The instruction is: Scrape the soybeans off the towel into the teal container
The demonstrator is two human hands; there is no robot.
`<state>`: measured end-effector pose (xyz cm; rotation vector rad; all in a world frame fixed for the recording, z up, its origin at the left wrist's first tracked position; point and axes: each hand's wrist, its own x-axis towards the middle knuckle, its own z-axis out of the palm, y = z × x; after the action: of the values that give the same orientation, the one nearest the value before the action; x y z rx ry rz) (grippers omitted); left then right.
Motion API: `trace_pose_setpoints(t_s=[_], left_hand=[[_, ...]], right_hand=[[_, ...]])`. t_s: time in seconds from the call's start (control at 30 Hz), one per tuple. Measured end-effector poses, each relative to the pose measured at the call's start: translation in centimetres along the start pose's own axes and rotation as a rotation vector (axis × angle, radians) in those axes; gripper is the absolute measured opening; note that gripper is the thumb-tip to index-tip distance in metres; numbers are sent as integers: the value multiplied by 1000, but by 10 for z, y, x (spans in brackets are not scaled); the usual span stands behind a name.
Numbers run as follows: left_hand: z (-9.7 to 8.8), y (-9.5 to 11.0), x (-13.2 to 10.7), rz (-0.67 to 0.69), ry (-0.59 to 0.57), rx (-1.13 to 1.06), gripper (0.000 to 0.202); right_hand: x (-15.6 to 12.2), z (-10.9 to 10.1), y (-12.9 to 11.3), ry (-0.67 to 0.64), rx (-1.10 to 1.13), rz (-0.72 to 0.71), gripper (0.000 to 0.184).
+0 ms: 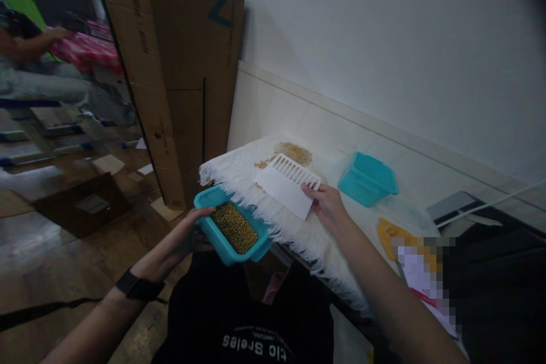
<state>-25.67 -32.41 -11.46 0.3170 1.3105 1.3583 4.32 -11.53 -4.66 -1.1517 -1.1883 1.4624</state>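
My left hand (190, 233) grips the left end of a turquoise plastic container (226, 253), thumb over its rim. Greenish-brown beans or grains (234, 227) lie inside it. The container is held just below the fringed edge of a white cloth (230, 165) on the table. My right hand (326, 205) is closed on a flat white slotted scoop (284, 187), which rests on or just above the cloth. Beyond the scoop is a spread of pale tan grains (294, 152), with a few more beside its left edge. My right fingertips are partly hidden under the scoop.
A second turquoise container (369, 179) stands on the table to the right. Near it lie a yellow-orange packet (390, 239) and a dark bag (495, 284). A tall cardboard box (187, 68) stands at the table's left, against the white wall. A person (38, 74) sits at far left.
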Motion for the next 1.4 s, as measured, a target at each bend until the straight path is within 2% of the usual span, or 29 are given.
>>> trace_pose_setpoints(t_s=[0.2,0.4,0.5,0.57,0.77,1.03,1.3,1.4], left_hand=[[-4,7,1,-35,3,-22,64],[-14,1,5,-9,-100,-57,55],[-15,0,6,-9,-96,-68,55],[-14,1,5,-21,-81,-75,55],[-9,-3,4,-86,-9,-64,53],[-5,-12,0,-98,-15,-64,57],[-2,-18,-1,-126,-66,-86,65],[-3,-20,0,-155,-57,-99,63]], right_hand=[[-1,10,5,-35,-10,19,51],[-36,23,13,-60,-2,38,58],[-49,25,12,-78,-15,18,57],[-47,21,7,-28,-9,-41,56],[-27,-7,-14,307,-63,-353,53],[-36,-13,6,277,-144,-331,48],[-25,-8,17,325,-131,-353,51],[-20,-12,19,346,-170,-364,51]])
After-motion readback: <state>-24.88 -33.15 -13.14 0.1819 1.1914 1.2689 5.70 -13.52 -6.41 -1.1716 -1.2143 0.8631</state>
